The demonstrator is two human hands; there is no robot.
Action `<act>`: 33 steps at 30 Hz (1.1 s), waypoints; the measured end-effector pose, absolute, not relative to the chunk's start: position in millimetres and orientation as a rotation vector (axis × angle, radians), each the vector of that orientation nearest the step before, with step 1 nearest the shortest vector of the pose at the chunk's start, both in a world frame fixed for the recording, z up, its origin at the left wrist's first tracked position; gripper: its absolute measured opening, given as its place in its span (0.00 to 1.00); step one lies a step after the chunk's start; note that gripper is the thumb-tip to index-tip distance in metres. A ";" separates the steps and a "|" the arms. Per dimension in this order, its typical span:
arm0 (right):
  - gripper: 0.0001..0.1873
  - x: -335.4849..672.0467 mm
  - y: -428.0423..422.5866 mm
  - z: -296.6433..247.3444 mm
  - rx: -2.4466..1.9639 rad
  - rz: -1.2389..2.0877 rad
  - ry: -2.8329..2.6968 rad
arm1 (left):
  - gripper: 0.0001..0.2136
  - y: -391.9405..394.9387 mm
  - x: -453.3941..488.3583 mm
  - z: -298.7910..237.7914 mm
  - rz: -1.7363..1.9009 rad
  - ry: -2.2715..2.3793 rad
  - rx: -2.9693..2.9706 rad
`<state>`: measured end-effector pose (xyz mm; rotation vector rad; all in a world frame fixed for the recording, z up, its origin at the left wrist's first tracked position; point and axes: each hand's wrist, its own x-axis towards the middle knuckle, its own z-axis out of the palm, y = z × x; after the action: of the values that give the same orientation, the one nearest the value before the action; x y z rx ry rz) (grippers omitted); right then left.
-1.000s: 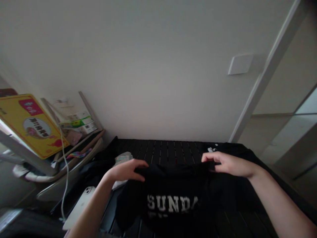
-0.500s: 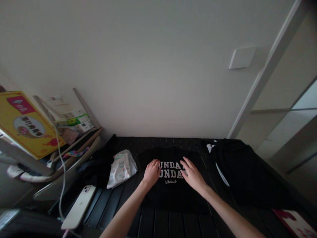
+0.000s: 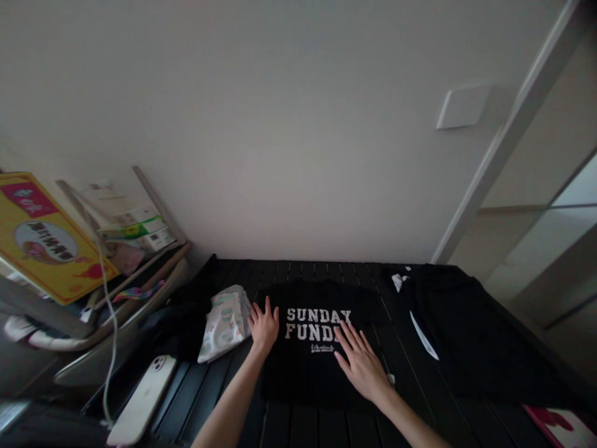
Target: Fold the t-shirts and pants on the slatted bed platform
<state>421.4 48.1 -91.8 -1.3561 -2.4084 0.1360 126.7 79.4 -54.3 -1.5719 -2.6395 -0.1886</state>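
Observation:
A black T-shirt with white "SUNDAY FUNDAY" lettering lies spread on the black slatted table. My left hand rests with fingers apart at the shirt's left edge, beside a folded white patterned cloth. On the right part of the print, my right hand lies flat with its fingers stretched, covering the last letters. A small white tag shows by the shirt's right edge, near my right wrist.
Black clothing lies at the right, with a red and white item near the front corner. A pale phone with a cable is at the left. Beyond it, a chair holds a yellow box. A wall backs the table.
My left hand has moved left, off the lettering to the shirt's edge. The right hand has slid down toward me over the print. More of the lettering is visible.

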 end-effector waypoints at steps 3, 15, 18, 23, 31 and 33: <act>0.31 424.0 45.7 -92.9 -1.356 0.117 -2.411 | 0.28 92.4 120.9 -50.2 -0.232 -2.748 -1.602; 0.31 436.3 39.6 -92.7 -1.394 0.084 -2.417 | 0.29 103.0 129.4 -33.9 -0.548 -2.742 -1.842; 0.31 436.7 40.0 -94.3 -1.391 0.103 -2.413 | 0.30 108.5 127.2 -25.0 -0.592 -2.863 -1.756; 0.31 437.9 41.1 -96.6 -1.376 0.116 -2.402 | 0.28 116.5 133.8 -3.5 -0.717 -2.889 -1.716; 0.31 437.7 40.6 -98.7 -1.383 0.096 -2.397 | 0.31 126.4 220.6 14.2 -0.945 -2.533 -2.076; 0.31 437.6 40.9 -100.3 -1.381 0.093 -2.391 | 0.33 130.1 244.9 7.1 -0.962 -2.434 -2.231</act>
<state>437.6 40.9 -100.3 -1.3815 -2.3910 0.0929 244.9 130.1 7.1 -2.2308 -2.4336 -0.9619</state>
